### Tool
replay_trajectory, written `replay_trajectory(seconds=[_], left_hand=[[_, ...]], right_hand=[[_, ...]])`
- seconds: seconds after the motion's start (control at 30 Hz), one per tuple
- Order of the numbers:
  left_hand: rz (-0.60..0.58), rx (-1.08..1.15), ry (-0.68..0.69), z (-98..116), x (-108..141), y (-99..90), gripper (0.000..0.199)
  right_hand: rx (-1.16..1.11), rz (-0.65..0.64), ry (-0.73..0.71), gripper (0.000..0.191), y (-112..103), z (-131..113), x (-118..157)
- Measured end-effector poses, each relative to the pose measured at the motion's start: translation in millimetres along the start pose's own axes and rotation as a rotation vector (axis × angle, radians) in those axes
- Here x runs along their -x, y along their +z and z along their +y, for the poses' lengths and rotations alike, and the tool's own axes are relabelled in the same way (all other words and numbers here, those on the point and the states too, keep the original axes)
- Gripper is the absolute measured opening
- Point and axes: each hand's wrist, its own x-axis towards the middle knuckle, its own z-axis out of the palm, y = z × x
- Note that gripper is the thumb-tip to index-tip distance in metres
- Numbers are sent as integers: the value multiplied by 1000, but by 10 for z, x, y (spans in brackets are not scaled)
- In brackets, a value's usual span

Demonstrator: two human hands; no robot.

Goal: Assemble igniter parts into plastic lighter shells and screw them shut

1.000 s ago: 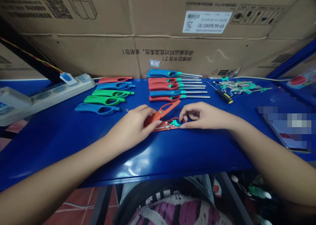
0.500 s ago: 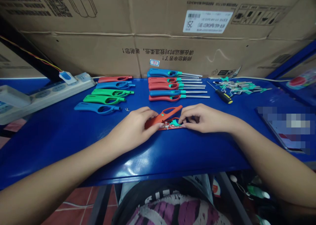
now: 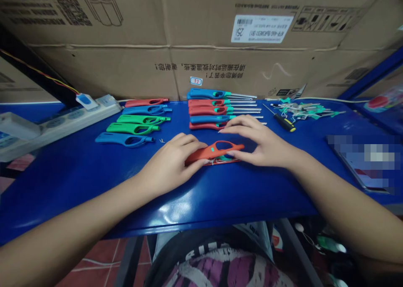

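Pinching an orange cover (image 3: 204, 153) with the left hand (image 3: 168, 159), over its other half (image 3: 229, 161) on the blue table (image 3: 233, 194), with the right hand (image 3: 267, 142) spread around the tip. Behind, partly blocked by that hand, lighters (image 3: 204, 110); farther right, a screwdriver (image 3: 286, 123).

2 bare forearms (image 3: 103, 207) angled in; L hand (image 3: 171, 159) curled, R hand (image 3: 266, 144) spread.

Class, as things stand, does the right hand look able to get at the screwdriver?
Probably yes. The right hand, its thumb and fingers spread near the orange casing, seems to grip nothing, and the screwdriver lies nearby, handle uncovered, beside the wired parts.
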Motion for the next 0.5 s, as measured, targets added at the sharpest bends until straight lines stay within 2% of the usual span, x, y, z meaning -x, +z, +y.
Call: replay_trajectory(seconds=[0.07, 0.17, 0.27, 0.5], left_hand=[[0, 33, 53, -22, -6, 37, 31], [6, 46, 99, -56, -17, 84, 33], [6, 27, 109, -73, -22, 100, 33], [14, 64, 75, -41, -2, 65, 28]], right_hand=[[-39, -86, -6, 48, 31, -2, 4], [-71, -163, -4, 41, 88, -15, 1], [-94, -176, 15, 32, 120, -35, -11], [-107, -198, 46, 30, 135, -14, 12]])
